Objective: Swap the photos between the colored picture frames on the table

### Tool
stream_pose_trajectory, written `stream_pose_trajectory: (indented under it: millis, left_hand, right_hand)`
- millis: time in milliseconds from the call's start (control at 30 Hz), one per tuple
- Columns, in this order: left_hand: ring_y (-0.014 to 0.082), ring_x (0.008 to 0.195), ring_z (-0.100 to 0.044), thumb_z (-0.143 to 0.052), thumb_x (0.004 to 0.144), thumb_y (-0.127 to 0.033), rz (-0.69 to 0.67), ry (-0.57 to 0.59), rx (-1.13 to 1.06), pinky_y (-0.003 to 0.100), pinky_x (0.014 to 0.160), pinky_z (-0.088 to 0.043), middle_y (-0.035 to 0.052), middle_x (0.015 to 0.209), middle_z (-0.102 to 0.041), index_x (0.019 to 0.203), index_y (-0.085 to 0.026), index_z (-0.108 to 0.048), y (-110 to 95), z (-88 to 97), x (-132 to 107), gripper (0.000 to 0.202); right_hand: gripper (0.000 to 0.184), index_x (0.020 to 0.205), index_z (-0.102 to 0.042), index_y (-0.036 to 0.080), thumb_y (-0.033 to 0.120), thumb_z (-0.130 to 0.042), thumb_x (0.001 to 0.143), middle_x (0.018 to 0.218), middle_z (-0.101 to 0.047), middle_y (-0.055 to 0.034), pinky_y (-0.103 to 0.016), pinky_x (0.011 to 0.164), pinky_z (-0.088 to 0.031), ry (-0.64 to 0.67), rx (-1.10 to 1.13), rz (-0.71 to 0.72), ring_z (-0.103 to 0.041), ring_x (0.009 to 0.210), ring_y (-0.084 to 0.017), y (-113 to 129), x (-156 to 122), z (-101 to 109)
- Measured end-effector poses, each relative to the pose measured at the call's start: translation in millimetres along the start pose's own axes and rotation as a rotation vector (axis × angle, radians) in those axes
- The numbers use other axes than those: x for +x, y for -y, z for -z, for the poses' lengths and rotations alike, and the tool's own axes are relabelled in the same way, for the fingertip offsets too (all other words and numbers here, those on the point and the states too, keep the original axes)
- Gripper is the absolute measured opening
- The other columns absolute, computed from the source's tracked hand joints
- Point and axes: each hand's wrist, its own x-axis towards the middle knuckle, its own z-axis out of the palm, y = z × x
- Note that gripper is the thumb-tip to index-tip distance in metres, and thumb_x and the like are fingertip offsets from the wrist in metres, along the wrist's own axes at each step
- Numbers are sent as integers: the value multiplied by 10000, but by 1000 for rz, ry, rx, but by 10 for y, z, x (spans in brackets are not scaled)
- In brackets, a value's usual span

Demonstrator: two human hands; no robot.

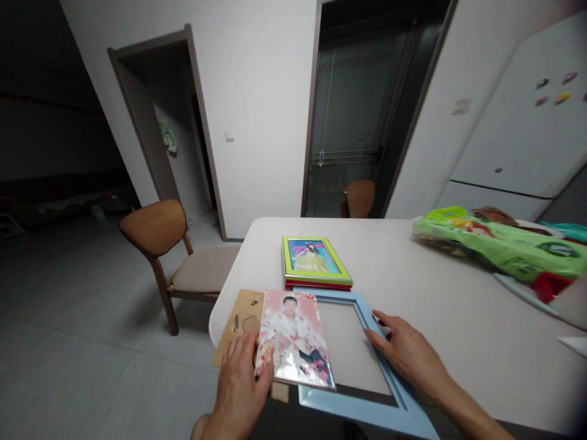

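Observation:
My left hand (239, 379) grips the left edge of a glossy pink photo print (296, 339), holding it tilted over the left side of a light blue picture frame (367, 305). The frame lies empty on the white table (458, 293), hanging partly over the near edge. My right hand (406, 351) rests on the frame's right bar, fingers bent over its inner edge. A brown backing board (241, 318) with metal clips lies under the print at the table's left corner.
A green-framed picture (315, 259) sits on a red frame farther back on the table. Green plastic packages (499, 244) lie at the right. A wooden chair (178, 256) stands left of the table; a white fridge (518, 134) is at the right.

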Motion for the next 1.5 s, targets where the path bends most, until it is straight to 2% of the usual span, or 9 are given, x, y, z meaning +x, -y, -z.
stream_pose_trajectory:
  millis: [133, 267, 433, 567, 700, 867, 1033, 1233, 1500]
  left_hand:
    - [237, 1044, -435, -456, 692, -224, -46, 44, 9, 419, 887, -348, 94, 1103, -513, 1097, -157, -464, -44, -19, -2, 410]
    - [250, 1098, -384, -471, 682, -220, -100, 85, 17, 448, 914, -312, 110, 1170, -468, 1102, -150, -464, -70, -63, -14, 426]
    - [258, 1173, -294, -516, 646, -237, -186, 185, 12, 467, 964, -239, 122, 1261, -377, 1169, -149, -407, -172, -118, -30, 542]
    - [269, 1211, -220, -508, 617, -184, -214, 236, -28, 468, 977, -220, 131, 1311, -296, 1224, -123, -338, -296, -178, 6, 633]
    - [208, 1191, -283, -383, 678, -84, -247, 70, -241, 398, 992, -229, 98, 1272, -374, 1196, -127, -386, -409, -153, 116, 519]
    - [210, 1056, -463, -377, 803, -265, 112, -110, -833, 343, 915, -347, 82, 1068, -571, 1084, -142, -503, -651, -102, 202, 332]
    - [224, 1022, -491, -453, 763, -309, 290, 3, -1316, 339, 880, -380, 100, 1063, -573, 1136, -125, -447, -789, -257, 172, 416]
    - [223, 1132, -378, -487, 711, -244, 222, 82, -858, 369, 958, -286, 142, 1230, -420, 1183, -109, -383, -582, -277, 134, 502]
    - [256, 1207, -234, -527, 630, -189, -88, 435, -286, 414, 998, -216, 168, 1299, -294, 1194, -58, -375, -623, -281, 5, 598]
  right_hand:
    - [437, 1048, -521, 118, 366, -440, 698, 995, -557, -116, -342, 784, -391, -75, 192, 101, -528, 847, -214, 235, -88, 30]
    - [494, 1112, -455, 117, 365, -455, 685, 870, -589, -62, -266, 578, -441, 159, 602, -9, -547, 606, -133, 533, -163, -98]
    - [678, 1237, -264, 65, 251, -501, 629, 478, -479, 83, -184, 374, -313, 338, 940, -152, -409, 369, -71, 805, -127, -268]
    - [711, 1246, -254, 89, 166, -520, 592, 439, -408, 115, -165, 386, -298, 298, 1160, -112, -383, 381, -57, 1067, -141, -101]
    - [727, 1278, -192, 162, 281, -543, 653, 668, -548, 39, -201, 502, -410, 182, 1304, 12, -495, 531, -80, 1242, -218, 160]
    - [644, 1249, -283, 165, 408, -502, 694, 1022, -555, -88, -262, 679, -459, 175, 1247, -184, -571, 809, -148, 1108, -277, 116]
    - [511, 1213, -331, 228, 320, -457, 725, 931, -634, -38, -276, 630, -484, 283, 1456, -296, -607, 756, -162, 841, -281, 52]
    - [550, 1214, -327, 162, 165, -423, 672, 753, -670, -50, -286, 519, -480, 316, 1286, -377, -619, 586, -181, 483, -169, 252]
    - [500, 1133, -461, 150, 190, -419, 636, 592, -651, -4, -238, 424, -416, 265, 862, -229, -578, 468, -160, 383, 18, 98]
